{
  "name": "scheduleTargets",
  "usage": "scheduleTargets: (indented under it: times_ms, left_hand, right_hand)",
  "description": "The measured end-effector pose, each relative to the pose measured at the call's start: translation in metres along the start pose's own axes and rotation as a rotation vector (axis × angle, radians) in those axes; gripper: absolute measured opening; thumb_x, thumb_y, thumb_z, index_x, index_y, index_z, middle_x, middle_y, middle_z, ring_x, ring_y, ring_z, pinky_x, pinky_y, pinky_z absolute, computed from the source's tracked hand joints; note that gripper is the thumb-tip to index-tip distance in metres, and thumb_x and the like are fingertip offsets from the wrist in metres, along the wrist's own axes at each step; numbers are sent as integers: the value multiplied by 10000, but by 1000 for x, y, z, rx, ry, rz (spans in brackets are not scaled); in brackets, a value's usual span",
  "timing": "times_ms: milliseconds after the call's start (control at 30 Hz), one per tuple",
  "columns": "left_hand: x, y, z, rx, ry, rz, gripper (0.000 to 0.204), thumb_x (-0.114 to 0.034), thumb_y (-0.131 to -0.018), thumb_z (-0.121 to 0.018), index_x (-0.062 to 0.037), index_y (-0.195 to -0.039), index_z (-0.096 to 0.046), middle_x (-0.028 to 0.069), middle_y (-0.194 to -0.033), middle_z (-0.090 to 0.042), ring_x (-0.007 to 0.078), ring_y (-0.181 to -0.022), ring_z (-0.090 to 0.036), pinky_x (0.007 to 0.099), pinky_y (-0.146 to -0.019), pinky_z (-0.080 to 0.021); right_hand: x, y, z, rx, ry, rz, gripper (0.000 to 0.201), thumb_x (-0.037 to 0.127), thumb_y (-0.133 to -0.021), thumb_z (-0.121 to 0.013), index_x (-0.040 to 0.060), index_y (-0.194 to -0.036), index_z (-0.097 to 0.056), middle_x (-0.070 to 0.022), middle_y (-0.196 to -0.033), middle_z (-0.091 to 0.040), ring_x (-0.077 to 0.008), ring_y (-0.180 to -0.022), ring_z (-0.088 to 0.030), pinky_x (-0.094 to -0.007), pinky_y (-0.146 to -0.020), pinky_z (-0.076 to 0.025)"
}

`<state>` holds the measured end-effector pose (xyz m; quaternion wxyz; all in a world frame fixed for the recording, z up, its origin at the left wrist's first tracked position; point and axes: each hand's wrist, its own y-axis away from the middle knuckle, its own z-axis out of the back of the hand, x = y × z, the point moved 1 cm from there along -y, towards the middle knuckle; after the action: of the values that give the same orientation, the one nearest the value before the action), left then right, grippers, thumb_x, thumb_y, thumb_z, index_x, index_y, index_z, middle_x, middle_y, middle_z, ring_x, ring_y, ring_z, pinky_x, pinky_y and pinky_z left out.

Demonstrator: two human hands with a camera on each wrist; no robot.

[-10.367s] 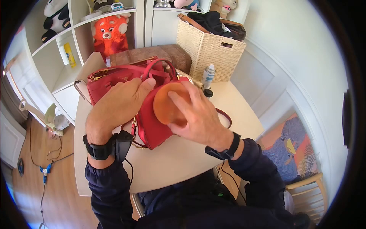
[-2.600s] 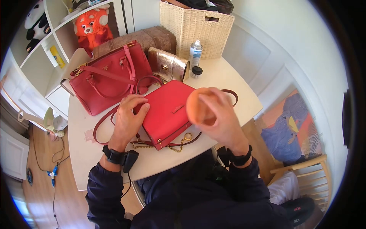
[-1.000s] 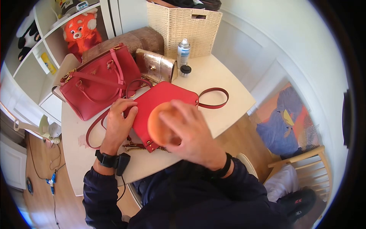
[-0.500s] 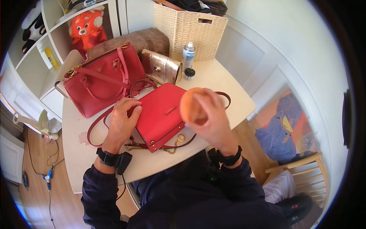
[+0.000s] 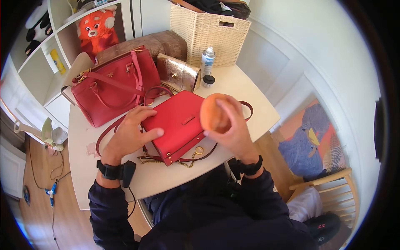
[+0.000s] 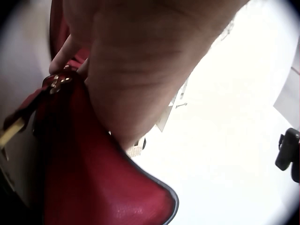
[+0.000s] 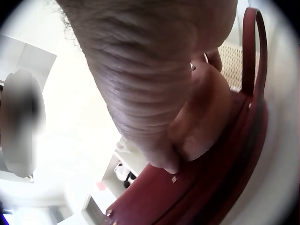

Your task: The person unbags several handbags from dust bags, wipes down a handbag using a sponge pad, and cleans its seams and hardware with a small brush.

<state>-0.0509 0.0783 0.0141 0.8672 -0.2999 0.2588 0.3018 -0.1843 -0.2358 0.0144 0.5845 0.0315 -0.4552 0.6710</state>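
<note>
A red handbag (image 5: 178, 121) lies flap up on the table, with a gold chain (image 5: 191, 159) along its front. At its left edge rests my left hand (image 5: 130, 132), fingers at the far corner and thumb spread over the flap. The left wrist view shows those fingers beside the bag's gold hardware. My right hand (image 5: 234, 131) holds a round orange sponge pad (image 5: 211, 112) between thumb and fingers, at the right side of the flap. In the right wrist view the sponge pad (image 7: 204, 112) lies against the red leather; the palm hides part of it.
Behind stand a darker red handbag (image 5: 114, 91), a gold clutch (image 5: 177, 73), a spray can (image 5: 207, 62) and a small black-capped bottle (image 5: 208, 80). A wicker basket (image 5: 208, 39) is at the back. The red strap (image 5: 246, 106) loops out right over the white table (image 5: 258, 96).
Over the last second my right hand has carried the sponge pad from the front middle of the flap to its right side. My left hand has shifted slightly, its thumb spreading out over the flap.
</note>
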Motion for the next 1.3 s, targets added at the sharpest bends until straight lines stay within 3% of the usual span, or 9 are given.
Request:
scheduleTargets:
  times_ms: [200,267,333,433,500,767,867,1033,1300]
  left_hand:
    - [4,4,14,142,78,-63,1124,-637,-614,-977,8,-1468,-633,205,-1504,-618,378,-1430,-575,468,-1225,-434]
    - [8,3,7,84,-23,-128,1112,-686,-633,-944,22,-1438,-646,211,-1452,-641,379,-1396,-598,474,-1194,-457]
    - [15,0,-1,18,-122,-191,1108,-734,-652,-911,35,-1408,-658,217,-1400,-664,379,-1362,-621,480,-1163,-480]
    - [17,-2,-2,-117,-11,-194,1145,-839,-638,-836,54,-1341,-693,205,-1255,-727,354,-1221,-711,452,-1058,-544]
    - [11,0,3,-180,166,35,1107,-891,-688,-769,63,-1248,-733,181,-1132,-771,323,-1079,-761,410,-949,-580]
    - [5,3,9,-310,255,40,907,-826,-1005,-534,54,-1069,-745,73,-832,-709,110,-806,-660,314,-708,-544]
    - [-1,3,4,-383,217,17,834,-754,-1078,-491,42,-1005,-730,64,-786,-680,130,-772,-608,332,-713,-527]
    - [7,6,-9,-459,218,122,812,-733,-1105,-452,23,-931,-693,122,-703,-564,205,-674,-508,393,-658,-480]
    - [7,0,-22,-585,126,-2,829,-760,-1081,-470,17,-825,-604,146,-659,-465,249,-622,-417,422,-605,-434]
  right_hand:
    - [-24,3,2,11,-109,-138,941,227,-784,-969,-6,-1569,-506,-195,-1587,-480,-339,-1470,-508,-437,-1197,-479]
    - [-21,3,0,0,-131,-124,945,229,-810,-961,-25,-1582,-478,-190,-1570,-495,-314,-1440,-542,-419,-1166,-506]
    - [-15,4,-2,45,-677,-423,891,231,-911,-897,-44,-1612,-420,-170,-1532,-524,-240,-1335,-613,-361,-1077,-552]
    - [-9,0,-3,-47,-739,-359,813,221,-996,-814,-37,-1636,-384,-153,-1510,-540,-185,-1249,-644,-318,-1000,-571]
    - [-2,-6,1,-44,-748,-338,792,221,-1007,-797,-37,-1634,-387,-151,-1508,-538,-185,-1248,-640,-320,-997,-568]
    - [34,-27,19,0,-837,-305,774,244,-1019,-783,-25,-1631,-393,-119,-1488,-536,-164,-1230,-632,-316,-1008,-544]
    - [38,-31,29,46,-797,-310,771,248,-990,-807,-32,-1606,-437,-138,-1503,-538,-204,-1258,-640,-349,-1037,-543]
    - [51,-21,44,-126,-39,-46,747,210,-883,-845,-51,-1521,-557,-231,-1527,-528,-370,-1398,-582,-420,-1164,-477]
    - [40,-8,35,106,-43,51,973,275,-856,-894,0,-1662,-424,-308,-1699,-326,-478,-1565,-374,-510,-1280,-353]
